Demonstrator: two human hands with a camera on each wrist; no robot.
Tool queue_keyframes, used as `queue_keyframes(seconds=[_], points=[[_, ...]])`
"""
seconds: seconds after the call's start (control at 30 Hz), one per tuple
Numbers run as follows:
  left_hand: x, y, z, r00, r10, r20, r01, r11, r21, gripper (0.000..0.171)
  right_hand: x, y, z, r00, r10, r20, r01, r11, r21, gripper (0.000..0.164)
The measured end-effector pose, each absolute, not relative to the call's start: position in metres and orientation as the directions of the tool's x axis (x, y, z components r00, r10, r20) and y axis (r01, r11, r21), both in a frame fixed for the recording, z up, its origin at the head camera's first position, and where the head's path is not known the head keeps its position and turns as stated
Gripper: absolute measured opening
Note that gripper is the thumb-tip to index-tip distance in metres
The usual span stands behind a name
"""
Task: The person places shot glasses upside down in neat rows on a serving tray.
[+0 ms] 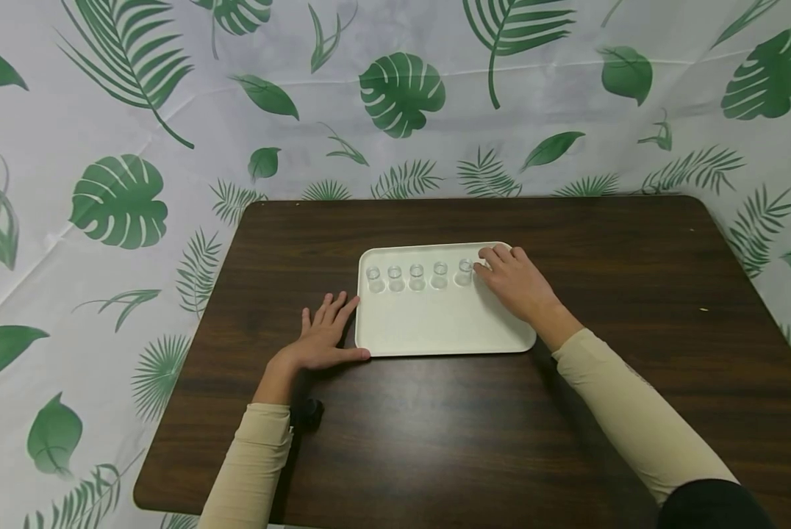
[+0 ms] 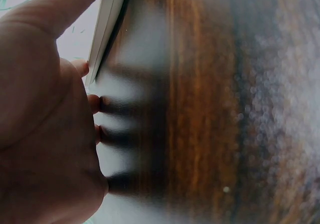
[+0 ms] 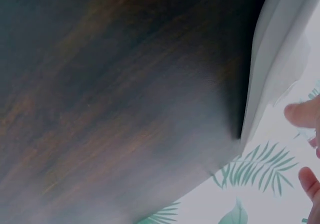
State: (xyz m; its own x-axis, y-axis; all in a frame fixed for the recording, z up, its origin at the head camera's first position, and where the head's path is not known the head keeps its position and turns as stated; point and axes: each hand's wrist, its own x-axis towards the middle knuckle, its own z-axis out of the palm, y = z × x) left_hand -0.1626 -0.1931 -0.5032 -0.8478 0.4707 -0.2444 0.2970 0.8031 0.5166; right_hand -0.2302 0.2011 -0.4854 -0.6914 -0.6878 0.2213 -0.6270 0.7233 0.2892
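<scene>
Several small clear jars (image 1: 417, 277) stand upright in a row along the far side of a white rectangular tray (image 1: 445, 323). My left hand (image 1: 323, 342) lies at the tray's left side with fingers spread, its thumb and little finger touching the edge. The left wrist view shows that palm (image 2: 40, 119) beside the tray rim (image 2: 107, 23). Over the tray's far right part, my right hand (image 1: 517, 283) has bent fingers, the thumb tip close to the rightmost jar (image 1: 464, 273). What lies under its fingers is hidden. The right wrist view catches only its thumb (image 3: 302, 115) and fingertips.
The tray sits on a dark brown wooden table (image 1: 435, 433). A small black object (image 1: 311, 415) is by my left wrist. Behind the table hangs a white cloth (image 1: 329, 139) printed with green leaves.
</scene>
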Motion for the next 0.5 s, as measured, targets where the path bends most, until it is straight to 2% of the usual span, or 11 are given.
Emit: queue_keyframes(seconds=[0.23,0.5], points=[[-0.161,-0.195,-0.503,-0.853,0.470,-0.228,0.311,0.807,0.502,0.106,-0.224,0.201,-0.487,-0.696,-0.679,0.233,-0.620,0.732,0.282,0.037],[-0.160,-0.197,-0.507,-0.849,0.472,-0.238,0.316,0.814,0.488,0.106,-0.213,0.206,-0.485,-0.725,-0.648,0.233,-0.605,0.761,0.235,0.057]])
